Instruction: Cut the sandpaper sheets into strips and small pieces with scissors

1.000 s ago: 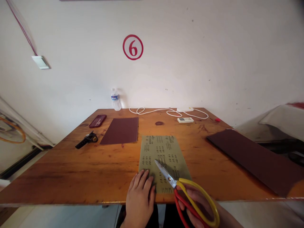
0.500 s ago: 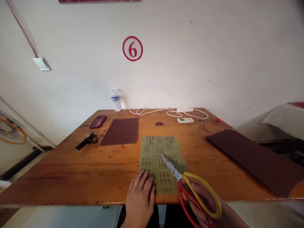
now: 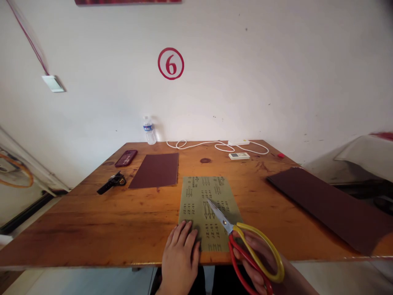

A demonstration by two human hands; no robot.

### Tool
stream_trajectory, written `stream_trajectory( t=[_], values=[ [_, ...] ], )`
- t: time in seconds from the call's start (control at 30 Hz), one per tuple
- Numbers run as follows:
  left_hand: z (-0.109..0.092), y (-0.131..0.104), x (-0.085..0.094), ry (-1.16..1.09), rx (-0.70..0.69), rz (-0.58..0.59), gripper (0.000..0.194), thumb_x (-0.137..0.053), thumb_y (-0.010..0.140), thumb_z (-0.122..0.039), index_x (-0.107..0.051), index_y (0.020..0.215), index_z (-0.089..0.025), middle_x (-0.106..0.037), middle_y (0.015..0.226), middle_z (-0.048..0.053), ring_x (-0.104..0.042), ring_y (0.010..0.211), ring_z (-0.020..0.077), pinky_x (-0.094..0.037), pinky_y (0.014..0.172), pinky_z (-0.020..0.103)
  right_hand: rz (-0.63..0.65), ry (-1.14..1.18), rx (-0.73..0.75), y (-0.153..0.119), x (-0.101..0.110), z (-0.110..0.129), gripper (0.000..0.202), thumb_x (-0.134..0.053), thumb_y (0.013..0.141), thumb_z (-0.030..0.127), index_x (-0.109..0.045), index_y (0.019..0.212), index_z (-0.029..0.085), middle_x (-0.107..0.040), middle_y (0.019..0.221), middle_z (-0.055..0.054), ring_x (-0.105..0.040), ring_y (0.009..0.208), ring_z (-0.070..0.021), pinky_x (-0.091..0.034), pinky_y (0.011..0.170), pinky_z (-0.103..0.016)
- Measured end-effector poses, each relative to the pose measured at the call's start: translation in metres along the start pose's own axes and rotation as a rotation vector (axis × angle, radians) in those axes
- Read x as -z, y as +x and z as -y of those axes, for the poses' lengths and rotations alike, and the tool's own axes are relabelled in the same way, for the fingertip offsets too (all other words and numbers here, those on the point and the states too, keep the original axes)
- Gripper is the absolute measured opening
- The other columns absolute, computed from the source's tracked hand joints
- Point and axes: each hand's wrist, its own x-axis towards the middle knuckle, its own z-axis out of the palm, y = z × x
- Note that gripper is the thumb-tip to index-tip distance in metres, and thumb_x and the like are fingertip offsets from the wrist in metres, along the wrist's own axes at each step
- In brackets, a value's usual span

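My left hand (image 3: 181,256) lies flat, fingers extended, on the lower left corner of a sheet of sandpaper (image 3: 192,192). The sheet is back side up, greenish-grey, printed with arrows and "JZ-51". In my right hand (image 3: 256,262) is a pair of scissors (image 3: 224,221) with one yellow and one red handle. Their blades are closed and point up and left over the middle of the sheet; I cannot tell whether the tips touch it. My right fingers are partly hidden behind the handles.
A dark red sandpaper sheet (image 3: 156,170) lies at left, near a black watch-like strap (image 3: 112,182) and a phone (image 3: 126,158). A bottle (image 3: 149,131), white cable (image 3: 199,143) and small white device (image 3: 239,156) stand or lie behind. More dark red sheets (image 3: 328,209) are at right.
The scissors and my right hand have shifted very slightly left. My left hand and the sandpaper stay in place.
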Motion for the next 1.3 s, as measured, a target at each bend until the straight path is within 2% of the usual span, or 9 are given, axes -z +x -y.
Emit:
stream_trajectory(
  t=[0.2,0.43,0.67,0.8,0.97,1.07,1.17,1.23,1.3],
  values=[
    [0.000,0.000,0.000,-0.007,0.002,-0.005,0.024,-0.055,0.088,-0.018,-0.069,0.108,-0.022,-0.076,0.119,0.008,-0.069,0.112,0.0298,-0.061,0.088,0.051,0.021,0.050,-0.004,-0.002,-0.002,0.004,0.045,-0.055,0.092,0.061,-0.066,0.091,0.017,-0.050,0.044,0.007,-0.035,0.030,-0.0073,-0.034,0.030,-0.016],
    [-0.001,0.000,0.001,-0.010,0.003,-0.003,0.025,-0.055,0.088,-0.017,-0.069,0.109,-0.021,-0.076,0.118,0.009,-0.069,0.111,0.0299,-0.061,0.089,0.051,-0.008,0.050,0.020,-0.003,0.003,-0.004,0.041,-0.060,0.088,0.061,-0.066,0.086,0.020,-0.053,0.044,0.006,-0.034,0.030,-0.0077,-0.036,0.029,-0.017],
    [0.001,0.000,0.001,-0.007,-0.006,0.011,0.029,-0.055,0.089,-0.018,-0.069,0.114,-0.019,-0.075,0.119,0.010,-0.069,0.111,0.0304,-0.061,0.089,0.051,-0.103,-0.045,-0.023,-0.008,0.008,-0.002,0.042,-0.061,0.085,0.063,-0.063,0.081,0.021,-0.048,0.041,0.008,-0.032,0.029,-0.0069,-0.035,0.029,-0.016],
    [0.001,0.000,0.000,-0.023,-0.003,0.017,0.028,-0.056,0.089,-0.019,-0.070,0.113,-0.020,-0.075,0.119,0.010,-0.069,0.111,0.0304,-0.060,0.090,0.050,-0.087,-0.178,-0.030,-0.010,0.005,0.021,0.040,-0.069,0.081,0.059,-0.060,0.074,0.021,-0.045,0.041,0.010,-0.027,0.032,-0.0059,-0.033,0.030,-0.016],
    [0.002,-0.001,0.001,-0.050,0.002,0.019,0.027,-0.057,0.089,-0.021,-0.071,0.112,-0.020,-0.075,0.119,0.009,-0.069,0.111,0.0303,-0.060,0.091,0.050,-0.071,-0.455,0.045,-0.009,0.004,0.038,0.033,-0.066,0.082,0.049,-0.054,0.068,0.022,-0.054,0.039,0.005,-0.045,0.034,-0.0098,-0.036,0.039,-0.021],
    [0.002,-0.001,0.002,-0.060,-0.010,0.029,0.026,-0.058,0.089,-0.021,-0.070,0.112,-0.020,-0.075,0.118,0.010,-0.069,0.111,0.0306,-0.061,0.089,0.051,-0.190,-0.640,0.118,-0.014,0.008,0.036,0.021,-0.067,0.082,0.040,-0.056,0.074,0.024,-0.056,0.041,0.005,-0.049,0.038,-0.0142,-0.040,0.042,-0.025],
    [0.004,-0.002,0.004,-0.082,-0.027,0.038,0.025,-0.058,0.090,-0.021,-0.070,0.111,-0.019,-0.076,0.117,0.010,-0.069,0.110,0.0304,-0.061,0.090,0.051,-0.231,-0.792,0.223,-0.022,0.016,0.028,0.015,-0.067,0.080,0.038,-0.063,0.078,0.024,-0.071,0.065,-0.003,-0.064,0.060,-0.0224,-0.052,0.059,-0.033],
    [0.005,-0.002,0.006,-0.098,-0.032,0.053,0.025,-0.059,0.090,-0.023,-0.070,0.112,-0.019,-0.076,0.116,0.010,-0.069,0.109,0.0304,-0.061,0.090,0.051,-0.228,-0.896,0.178,-0.027,0.024,0.020,0.015,-0.064,0.080,0.036,-0.068,0.085,0.023,-0.076,0.077,-0.006,-0.068,0.071,-0.0264,-0.055,0.069,-0.036],
    [0.006,-0.002,0.009,-0.106,-0.034,0.077,0.029,-0.062,0.089,-0.027,-0.069,0.115,-0.018,-0.075,0.117,0.011,-0.069,0.109,0.0311,-0.061,0.089,0.050,-0.270,-0.983,0.073,-0.031,0.034,0.008,0.019,-0.063,0.079,0.032,-0.073,0.092,0.022,-0.077,0.076,-0.006,-0.070,0.070,-0.0273,-0.056,0.070,-0.036]
  ],
)
